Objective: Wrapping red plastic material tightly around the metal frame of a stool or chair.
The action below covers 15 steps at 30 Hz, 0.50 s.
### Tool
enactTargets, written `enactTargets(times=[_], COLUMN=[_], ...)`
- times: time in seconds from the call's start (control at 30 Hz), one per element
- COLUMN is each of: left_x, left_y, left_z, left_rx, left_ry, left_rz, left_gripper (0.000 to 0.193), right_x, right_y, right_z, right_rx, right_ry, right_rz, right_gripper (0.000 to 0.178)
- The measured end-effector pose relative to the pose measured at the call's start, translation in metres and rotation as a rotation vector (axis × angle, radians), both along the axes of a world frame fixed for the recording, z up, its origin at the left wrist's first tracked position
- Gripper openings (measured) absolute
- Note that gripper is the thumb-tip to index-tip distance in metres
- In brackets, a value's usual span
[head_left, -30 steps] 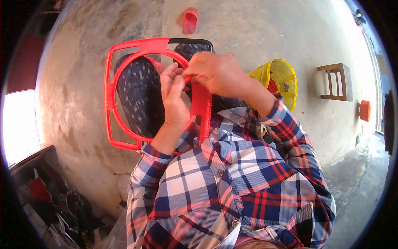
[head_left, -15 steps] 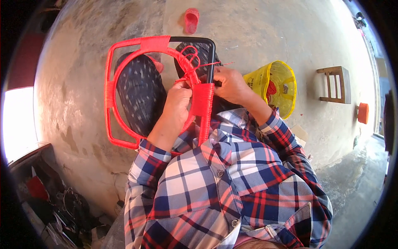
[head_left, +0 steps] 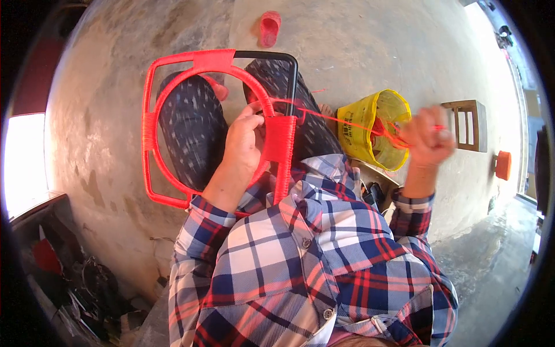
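Observation:
A square frame [head_left: 145, 168] with a ring inside it rests across my lap, mostly wound in red cord. Its far right corner is bare black tube [head_left: 293, 75]. My left hand [head_left: 243, 136] is closed round the ring's right side, beside the broad red wrapped band [head_left: 281, 139]. Out to the right, my right hand [head_left: 429, 136] is closed on red cord and blurred by motion. From the frame, the cord [head_left: 347, 120] runs taut to that hand, passing over the yellow bucket.
The yellow bucket [head_left: 355, 130] stands on the floor at my right, red cord inside. Farther right are a small wooden stool [head_left: 478, 124] and an orange-red block [head_left: 503, 165]. A red slipper [head_left: 269, 29] lies ahead. Dark clutter [head_left: 92, 283] fills the lower left.
My right hand has swung from the frame out to the right, drawing the cord with it. The loose loops at the ring have pulled straight. My left hand stays on the ring.

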State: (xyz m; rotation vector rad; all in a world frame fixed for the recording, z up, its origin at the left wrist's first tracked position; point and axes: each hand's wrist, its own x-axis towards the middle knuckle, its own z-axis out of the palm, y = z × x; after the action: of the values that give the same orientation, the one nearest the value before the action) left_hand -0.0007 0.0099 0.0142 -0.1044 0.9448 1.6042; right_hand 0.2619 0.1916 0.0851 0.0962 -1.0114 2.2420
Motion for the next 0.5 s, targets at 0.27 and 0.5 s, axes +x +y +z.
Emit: enactTargets(times=[0.27, 0.5], left_x=[-0.003, 0.006], left_y=[-0.001, -0.001], left_z=[0.0, -0.01], left_rx=[0.014, -0.033], left_ry=[-0.107, 0.027], left_rz=[0.022, 0.063], left_gripper=[0.02, 0.021], right_x=[-0.01, -0.105], right_y=[0.013, -0.066], right_z=[-0.051, -0.053], right_rx=[-0.118, 0.261], right_ry=[-0.627, -1.077], right_rz=[-0.441, 0.076], right_gripper=[0.031, 0.023])
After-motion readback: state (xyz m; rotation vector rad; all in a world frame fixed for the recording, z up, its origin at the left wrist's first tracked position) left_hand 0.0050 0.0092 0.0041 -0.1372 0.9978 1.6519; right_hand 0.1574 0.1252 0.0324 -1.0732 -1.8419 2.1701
